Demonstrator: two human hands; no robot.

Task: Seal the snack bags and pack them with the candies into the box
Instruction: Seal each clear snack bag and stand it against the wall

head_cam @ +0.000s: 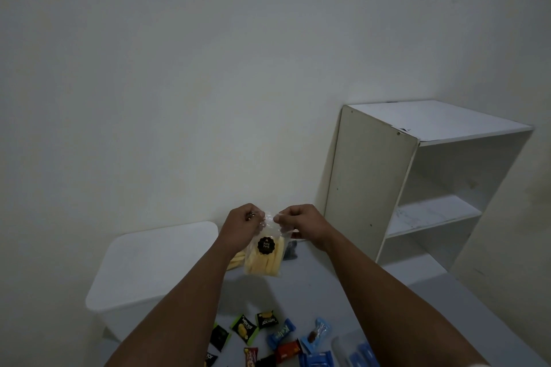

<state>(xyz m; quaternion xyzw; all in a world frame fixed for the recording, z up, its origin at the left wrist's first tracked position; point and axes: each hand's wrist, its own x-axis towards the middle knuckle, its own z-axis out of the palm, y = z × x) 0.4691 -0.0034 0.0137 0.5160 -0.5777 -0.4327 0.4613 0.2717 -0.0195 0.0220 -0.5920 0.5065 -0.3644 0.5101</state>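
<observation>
A clear snack bag (264, 256) of pale yellow sticks with a round black label hangs in the air above the grey table. My left hand (243, 225) pinches its top left corner. My right hand (301, 222) pinches the top right corner. More yellow snacks (237, 261) lie behind my left forearm, partly hidden. A white lidded box (155, 265) stands at the left. Several wrapped candies (280, 340), green, black, red and blue, lie on the table near the bottom edge.
A white open shelf unit (423, 188) stands at the right against the wall. A clear container (354, 350) with blue packets sits at the bottom right. A dark small object (290, 250) lies behind the held bag.
</observation>
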